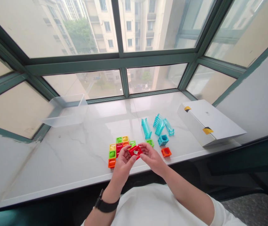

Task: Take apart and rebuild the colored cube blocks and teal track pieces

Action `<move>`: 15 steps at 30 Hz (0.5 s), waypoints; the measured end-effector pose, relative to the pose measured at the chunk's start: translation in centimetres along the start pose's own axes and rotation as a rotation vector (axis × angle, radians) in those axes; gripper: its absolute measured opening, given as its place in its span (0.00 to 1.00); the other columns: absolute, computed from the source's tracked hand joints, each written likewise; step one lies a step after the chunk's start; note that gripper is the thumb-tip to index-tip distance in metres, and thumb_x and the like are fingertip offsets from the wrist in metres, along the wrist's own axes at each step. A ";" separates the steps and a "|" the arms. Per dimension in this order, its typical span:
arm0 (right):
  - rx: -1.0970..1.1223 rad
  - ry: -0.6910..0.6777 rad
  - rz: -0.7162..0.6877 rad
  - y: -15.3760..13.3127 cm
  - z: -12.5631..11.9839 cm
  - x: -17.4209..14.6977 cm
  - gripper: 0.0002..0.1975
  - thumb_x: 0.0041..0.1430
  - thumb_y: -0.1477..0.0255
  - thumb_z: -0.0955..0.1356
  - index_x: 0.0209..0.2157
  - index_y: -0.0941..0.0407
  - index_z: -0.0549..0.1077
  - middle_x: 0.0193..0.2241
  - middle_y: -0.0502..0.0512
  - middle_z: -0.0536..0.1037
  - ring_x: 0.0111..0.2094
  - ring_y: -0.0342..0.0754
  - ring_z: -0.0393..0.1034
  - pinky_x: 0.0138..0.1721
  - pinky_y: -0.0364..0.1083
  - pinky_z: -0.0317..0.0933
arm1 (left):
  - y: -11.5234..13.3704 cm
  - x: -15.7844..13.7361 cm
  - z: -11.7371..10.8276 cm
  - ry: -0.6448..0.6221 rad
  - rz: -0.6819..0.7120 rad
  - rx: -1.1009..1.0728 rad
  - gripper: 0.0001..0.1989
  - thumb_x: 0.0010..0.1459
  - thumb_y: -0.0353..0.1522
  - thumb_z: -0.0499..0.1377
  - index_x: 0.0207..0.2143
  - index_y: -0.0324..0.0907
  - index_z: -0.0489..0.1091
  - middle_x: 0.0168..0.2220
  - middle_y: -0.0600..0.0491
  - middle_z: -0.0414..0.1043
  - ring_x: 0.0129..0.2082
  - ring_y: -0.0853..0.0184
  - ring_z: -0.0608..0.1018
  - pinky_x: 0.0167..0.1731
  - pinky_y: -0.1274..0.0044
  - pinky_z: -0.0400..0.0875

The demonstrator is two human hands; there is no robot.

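Observation:
A red hollow toy block [137, 147] is held up between my two hands near the sill's front edge. My left hand [124, 163] grips its left side, and my right hand [151, 157] pinches its right side. Left of and behind my left hand sits a cluster of coloured blocks, among them a green block [112, 154], a yellow block [125, 138] and an orange block [111, 163]. My left hand hides part of this cluster. Just beyond my right hand lies another green block [150, 142]. To its right are a teal block [163, 140] and an orange-red block [166, 152].
Translucent teal track pieces [146, 128] lie behind the blocks, one of them a curved piece [158, 124]. A clear plastic bin [65, 121] stands at the left. At the right is a white box [214, 121] with yellow-black tabs. Windows enclose the white marble-look sill [77, 157].

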State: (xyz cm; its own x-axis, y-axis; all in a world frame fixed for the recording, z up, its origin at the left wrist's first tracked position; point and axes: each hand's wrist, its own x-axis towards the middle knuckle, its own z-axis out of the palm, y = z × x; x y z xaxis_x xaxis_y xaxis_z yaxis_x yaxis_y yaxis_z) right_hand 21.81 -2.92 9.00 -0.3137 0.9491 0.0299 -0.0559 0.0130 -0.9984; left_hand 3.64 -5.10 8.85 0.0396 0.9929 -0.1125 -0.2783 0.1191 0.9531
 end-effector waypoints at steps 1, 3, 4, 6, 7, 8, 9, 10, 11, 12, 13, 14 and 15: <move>0.012 -0.006 0.001 0.0 0.0 0.0 0.22 0.66 0.59 0.71 0.57 0.51 0.69 0.52 0.59 0.79 0.53 0.54 0.76 0.55 0.54 0.71 | -0.1 0.0 0.0 -0.003 0.002 0.002 0.29 0.58 0.44 0.71 0.58 0.45 0.68 0.55 0.43 0.78 0.56 0.54 0.81 0.55 0.63 0.78; 0.032 -0.016 0.003 0.0 0.0 0.0 0.21 0.66 0.61 0.71 0.57 0.51 0.69 0.53 0.59 0.79 0.53 0.54 0.76 0.55 0.55 0.71 | -0.3 0.0 -0.1 -0.017 0.006 0.025 0.30 0.59 0.43 0.71 0.59 0.45 0.67 0.55 0.42 0.78 0.55 0.54 0.81 0.55 0.63 0.78; 0.041 -0.021 0.006 0.0 0.0 -0.1 0.21 0.66 0.62 0.71 0.57 0.51 0.70 0.53 0.59 0.79 0.53 0.54 0.76 0.55 0.55 0.71 | -0.4 -0.1 -0.2 -0.024 0.010 0.049 0.30 0.60 0.43 0.70 0.59 0.45 0.66 0.55 0.42 0.78 0.55 0.55 0.81 0.55 0.63 0.78; 0.055 -0.027 0.019 0.0 -0.1 0.0 0.21 0.65 0.64 0.71 0.58 0.51 0.70 0.52 0.60 0.80 0.52 0.54 0.77 0.55 0.56 0.72 | -0.4 -0.4 -0.2 -0.033 0.028 0.138 0.29 0.61 0.43 0.69 0.61 0.46 0.65 0.56 0.42 0.77 0.55 0.55 0.81 0.55 0.63 0.78; 0.052 -0.025 0.029 0.0 -0.1 0.0 0.21 0.64 0.66 0.71 0.57 0.51 0.71 0.52 0.59 0.81 0.52 0.54 0.78 0.55 0.56 0.72 | -0.3 -0.6 -0.2 -0.038 0.046 0.205 0.29 0.62 0.42 0.69 0.61 0.46 0.65 0.57 0.42 0.76 0.54 0.56 0.81 0.55 0.63 0.78; 0.038 -0.020 0.038 -0.1 -0.2 0.0 0.20 0.64 0.68 0.70 0.57 0.52 0.72 0.51 0.59 0.82 0.51 0.54 0.78 0.55 0.56 0.72 | -0.2 -0.8 -0.1 -0.044 0.071 0.284 0.29 0.62 0.41 0.68 0.62 0.47 0.65 0.59 0.43 0.75 0.54 0.56 0.81 0.55 0.62 0.78; 0.010 -0.018 0.044 -0.2 -0.2 0.0 0.20 0.63 0.69 0.70 0.56 0.52 0.74 0.51 0.58 0.82 0.51 0.54 0.79 0.54 0.55 0.73 | -0.1 -1.0 0.0 -0.049 0.105 0.369 0.29 0.62 0.41 0.68 0.63 0.48 0.65 0.60 0.43 0.74 0.53 0.56 0.81 0.55 0.62 0.77; -0.027 -0.020 0.044 -0.3 -0.2 0.1 0.20 0.62 0.71 0.70 0.56 0.52 0.76 0.50 0.57 0.83 0.50 0.54 0.79 0.53 0.55 0.73 | 0.1 -1.3 0.2 -0.052 0.146 0.453 0.29 0.62 0.40 0.68 0.63 0.49 0.65 0.60 0.44 0.73 0.53 0.56 0.81 0.55 0.62 0.77; -0.069 -0.023 0.037 -0.4 -0.3 0.1 0.20 0.61 0.72 0.69 0.55 0.51 0.77 0.50 0.56 0.84 0.50 0.54 0.79 0.53 0.54 0.74 | 0.2 -1.5 0.4 -0.052 0.190 0.530 0.29 0.61 0.39 0.68 0.63 0.49 0.66 0.60 0.44 0.73 0.53 0.56 0.80 0.56 0.62 0.76; -0.111 -0.024 0.026 -0.6 -0.3 0.1 0.20 0.60 0.73 0.69 0.54 0.51 0.79 0.49 0.55 0.84 0.50 0.54 0.79 0.52 0.53 0.74 | 0.3 -1.6 0.5 -0.049 0.235 0.596 0.29 0.61 0.38 0.69 0.62 0.49 0.66 0.60 0.45 0.73 0.54 0.56 0.79 0.56 0.61 0.76; -0.147 -0.023 0.012 -0.7 -0.3 0.0 0.20 0.60 0.74 0.68 0.53 0.50 0.80 0.49 0.54 0.85 0.50 0.54 0.80 0.51 0.53 0.74 | 0.4 -1.7 0.7 -0.044 0.273 0.650 0.29 0.60 0.37 0.69 0.62 0.49 0.67 0.59 0.45 0.74 0.54 0.55 0.79 0.56 0.61 0.75; -0.176 -0.018 -0.002 -0.7 -0.3 0.0 0.21 0.59 0.75 0.68 0.53 0.49 0.81 0.48 0.53 0.85 0.50 0.54 0.80 0.51 0.52 0.74 | 0.4 -1.8 0.8 -0.038 0.308 0.691 0.28 0.60 0.37 0.68 0.62 0.50 0.67 0.58 0.45 0.74 0.55 0.55 0.79 0.56 0.61 0.75; -0.197 -0.005 -0.016 -0.7 -0.4 0.0 0.21 0.58 0.75 0.68 0.52 0.49 0.81 0.47 0.52 0.85 0.50 0.55 0.80 0.51 0.52 0.74 | 0.5 -1.8 1.0 -0.034 0.339 0.721 0.28 0.60 0.37 0.69 0.62 0.50 0.67 0.57 0.46 0.74 0.55 0.54 0.78 0.56 0.61 0.75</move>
State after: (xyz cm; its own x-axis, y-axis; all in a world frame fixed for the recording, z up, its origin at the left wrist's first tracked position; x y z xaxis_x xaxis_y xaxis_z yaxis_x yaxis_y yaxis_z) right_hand 22.19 -2.81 9.71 -0.3189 0.9467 0.0451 0.1254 0.0893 -0.9881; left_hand 4.35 -6.85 9.79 0.0965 0.9721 0.2139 0.4089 -0.2347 0.8819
